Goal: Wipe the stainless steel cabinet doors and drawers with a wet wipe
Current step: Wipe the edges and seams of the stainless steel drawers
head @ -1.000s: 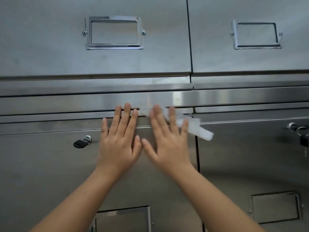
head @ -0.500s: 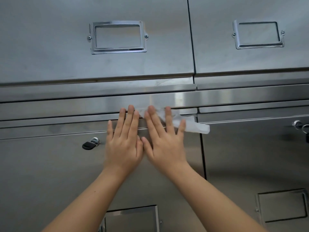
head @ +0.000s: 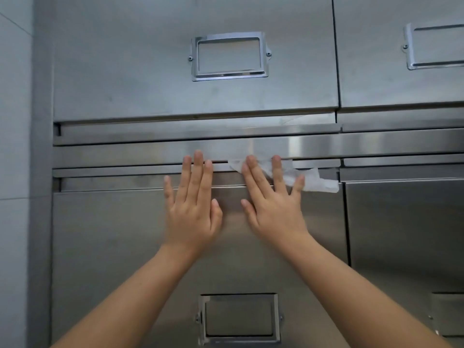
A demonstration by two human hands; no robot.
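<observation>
Both hands are laid flat on the brushed stainless steel cabinet front [head: 125, 247], fingers pointing to 12 o'clock. The right hand [head: 275, 207] is spread open, no pinching grip; the crumpled white wet wipe [head: 311, 180] is pressed under its fingers against the steel, at the horizontal lip between the upper drawer and the lower door. A loose tail of the wipe is seen trailing out toward 3 o'clock, just short of the vertical seam to the next column. The left hand [head: 192, 209] is also spread, nothing held, palm pressed on the door just beside the right hand at 9 o'clock.

Compared with a second ago, a small gap is now opened between the two thumbs, which were touching half a second ago. The black key in the lock is no longer in view; it is likely hidden behind the left forearm. The view is shifted toward 9 o'clock, so the grey wall edge [head: 15, 172] is now shown. The wipe is kept on the same lip strip.

Judgement: the lip is being worked sideways; the large lower door panel with the chrome rectangular label holder [head: 238, 320] and the upper drawer with its label frame [head: 229, 56] probably remain to be wiped. The dangling tail could be snagged in the seam.
</observation>
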